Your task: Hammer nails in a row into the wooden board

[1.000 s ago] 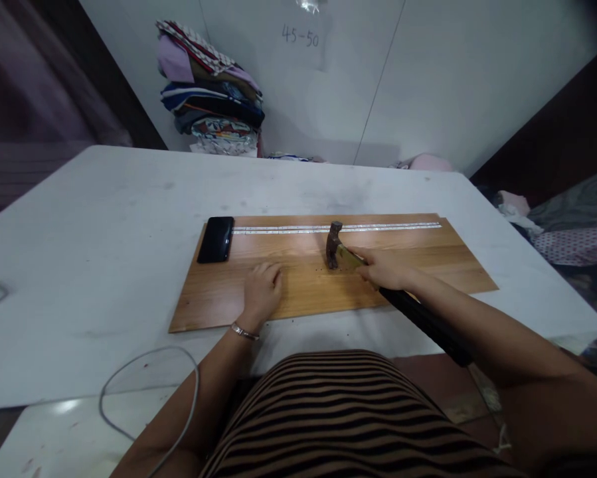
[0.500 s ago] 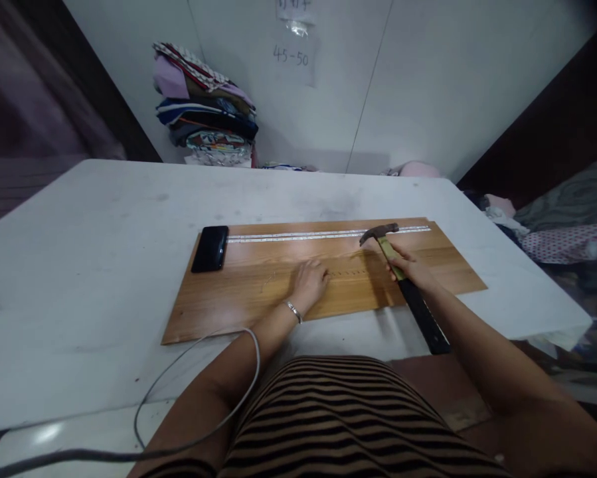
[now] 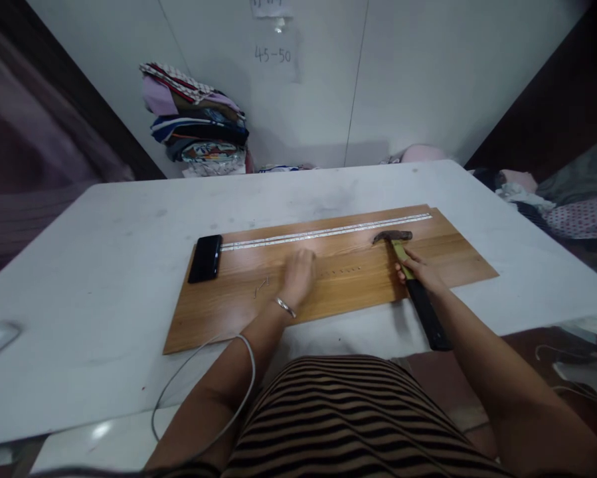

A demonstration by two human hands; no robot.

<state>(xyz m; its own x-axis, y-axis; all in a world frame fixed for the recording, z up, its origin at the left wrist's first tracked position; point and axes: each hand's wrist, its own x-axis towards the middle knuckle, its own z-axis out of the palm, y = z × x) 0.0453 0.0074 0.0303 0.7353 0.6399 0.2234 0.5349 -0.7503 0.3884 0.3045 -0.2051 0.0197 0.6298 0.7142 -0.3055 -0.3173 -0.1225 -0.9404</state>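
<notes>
My right hand (image 3: 420, 271) grips a claw hammer (image 3: 422, 309) by the upper part of its yellow-and-black handle. The hammer's head is over the right part of a wooden board (image 3: 457, 255). Over the board's middle, my left hand (image 3: 299, 275) is smeared by motion, so its fingers cannot be made out. To the right of that hand runs a row of several small nails (image 3: 342, 271) on the board. A few loose nails (image 3: 261, 285) lie to its left. Two white strips with markings (image 3: 328, 232) stretch along the board's far side.
A black phone (image 3: 206, 259) rests on the board's left end. The board lies on a white table (image 3: 103, 265). A grey cable (image 3: 251, 358) loops over my left forearm. Folded cloth (image 3: 198, 126) is stacked behind the table, against the wall.
My left hand has lifted from beside the nail row and moved slightly left, now blurred. The hammer stays in my right hand, a little further right in view. The camera view has shifted.
</notes>
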